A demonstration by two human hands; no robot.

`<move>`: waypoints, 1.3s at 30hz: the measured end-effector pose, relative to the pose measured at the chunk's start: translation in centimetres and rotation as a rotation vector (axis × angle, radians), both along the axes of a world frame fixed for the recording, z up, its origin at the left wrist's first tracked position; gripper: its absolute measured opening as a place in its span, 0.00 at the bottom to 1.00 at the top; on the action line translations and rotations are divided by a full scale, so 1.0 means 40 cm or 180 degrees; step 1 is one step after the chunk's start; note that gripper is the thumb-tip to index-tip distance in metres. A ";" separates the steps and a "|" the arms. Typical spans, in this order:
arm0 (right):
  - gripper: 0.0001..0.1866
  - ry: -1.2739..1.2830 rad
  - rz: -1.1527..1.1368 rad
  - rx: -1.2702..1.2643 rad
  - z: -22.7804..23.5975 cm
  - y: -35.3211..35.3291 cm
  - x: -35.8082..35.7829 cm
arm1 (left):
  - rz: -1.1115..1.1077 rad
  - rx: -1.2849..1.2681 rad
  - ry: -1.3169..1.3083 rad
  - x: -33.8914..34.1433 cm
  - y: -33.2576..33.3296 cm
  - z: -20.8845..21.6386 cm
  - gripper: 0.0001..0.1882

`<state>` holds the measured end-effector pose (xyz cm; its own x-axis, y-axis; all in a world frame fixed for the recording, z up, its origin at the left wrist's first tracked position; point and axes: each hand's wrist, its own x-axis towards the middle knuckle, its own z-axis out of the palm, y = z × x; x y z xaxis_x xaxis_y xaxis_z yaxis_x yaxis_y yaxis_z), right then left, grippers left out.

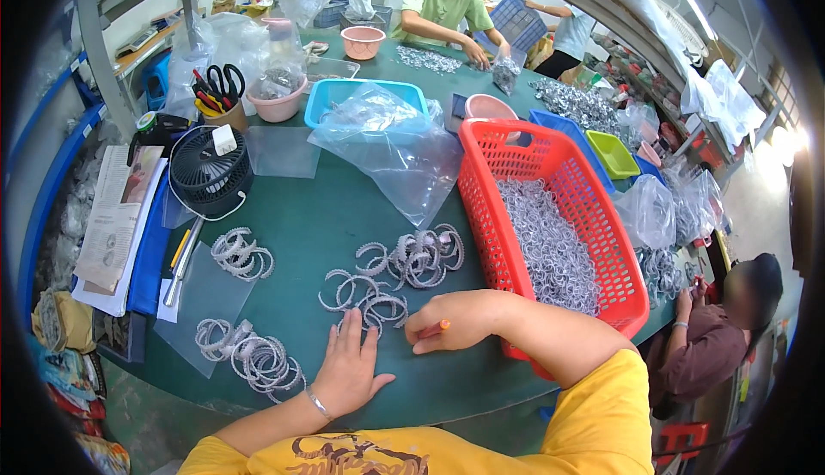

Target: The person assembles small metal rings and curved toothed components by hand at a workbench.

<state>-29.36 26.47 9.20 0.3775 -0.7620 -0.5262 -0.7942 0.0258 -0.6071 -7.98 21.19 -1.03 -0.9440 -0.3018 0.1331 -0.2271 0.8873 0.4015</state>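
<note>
My left hand (346,378) lies open, fingers outstretched, its fingertips touching grey C-shaped ridged bands (384,307) on the green table (361,200). My right hand (460,318) is closed just right of these bands, around a slim orange pen-like thing (443,324); only its end shows, so I cannot tell its kind. A larger heap of the same bands (425,256) lies just beyond my hands. Toward the left are two more groups, a small one (242,253) farther off and a nested one (265,363) nearer me.
A red basket (617,281) full of grey bands stands right of my hands. Beyond are a blue tray (320,97) under clear plastic, a black fan (209,170) and a cup of scissors (230,117). Co-workers sit across (438,2) and at right (709,346).
</note>
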 end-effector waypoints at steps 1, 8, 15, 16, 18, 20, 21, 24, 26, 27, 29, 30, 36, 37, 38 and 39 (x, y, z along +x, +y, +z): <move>0.11 0.0011 0.0012 -0.0020 0.003 -0.001 0.001 | 0.0012 -0.0020 0.0011 0.000 0.000 -0.001 0.42; 0.08 -0.0085 -0.0031 0.0042 0.006 -0.007 0.003 | 0.0009 -0.0015 -0.0027 0.003 -0.003 -0.004 0.41; 0.08 -0.0137 -0.0090 -0.0101 -0.008 -0.008 -0.005 | -0.0092 0.0120 -0.0034 0.008 -0.011 0.003 0.41; 0.08 -0.0145 -0.0120 -0.0091 -0.010 -0.010 -0.006 | -0.0096 0.0133 -0.0028 0.008 -0.012 0.003 0.41; 0.07 -0.0059 -0.0131 -0.0024 -0.011 -0.014 -0.006 | -0.0133 0.0154 -0.0023 0.010 -0.014 0.005 0.41; 0.08 -0.0071 -0.0198 -0.0012 -0.007 -0.013 -0.003 | -0.0149 0.0173 -0.0019 0.012 -0.015 0.008 0.41; 0.08 -0.0079 -0.0198 -0.0042 -0.006 -0.014 -0.003 | -0.0143 0.0191 -0.0045 0.011 -0.016 0.010 0.41; 0.08 -0.0048 -0.0212 -0.0086 -0.004 -0.011 -0.002 | -0.0156 0.0264 -0.0067 0.011 -0.018 0.010 0.41; 0.08 -0.0020 -0.0229 -0.0091 -0.002 -0.008 0.001 | -0.0180 0.0328 -0.0074 0.011 -0.018 0.012 0.41; 0.08 -0.0008 -0.0217 -0.0123 0.001 -0.008 0.001 | -0.0160 0.0359 -0.0067 0.010 -0.018 0.014 0.41; 0.09 -0.0026 -0.0191 -0.0150 0.000 -0.013 0.000 | -0.0121 0.0407 -0.0065 0.008 -0.020 0.019 0.42; 0.09 -0.0038 -0.0216 -0.0128 0.004 -0.014 0.001 | -0.0145 0.0430 -0.0078 0.009 -0.020 0.019 0.42; 0.08 -0.0268 -0.0217 -0.0337 -0.010 -0.011 0.000 | -0.0147 0.0456 -0.0018 0.011 -0.019 0.022 0.43; 0.08 -0.0281 -0.0229 -0.0340 -0.014 -0.006 -0.004 | -0.0157 0.0453 -0.0032 0.008 -0.017 0.023 0.43; 0.08 -0.0229 -0.0262 -0.0372 -0.015 -0.007 -0.002 | -0.0158 0.0454 -0.0033 0.009 -0.019 0.022 0.43; 0.08 -0.0178 -0.0297 -0.0404 -0.016 -0.007 -0.001 | -0.0161 0.0454 -0.0036 0.009 -0.020 0.022 0.43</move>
<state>-29.39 26.17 8.57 0.3280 -0.8541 -0.4037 -0.7569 0.0181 -0.6532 -7.61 20.40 -0.16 -0.9597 -0.2688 0.0814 -0.1887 0.8319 0.5219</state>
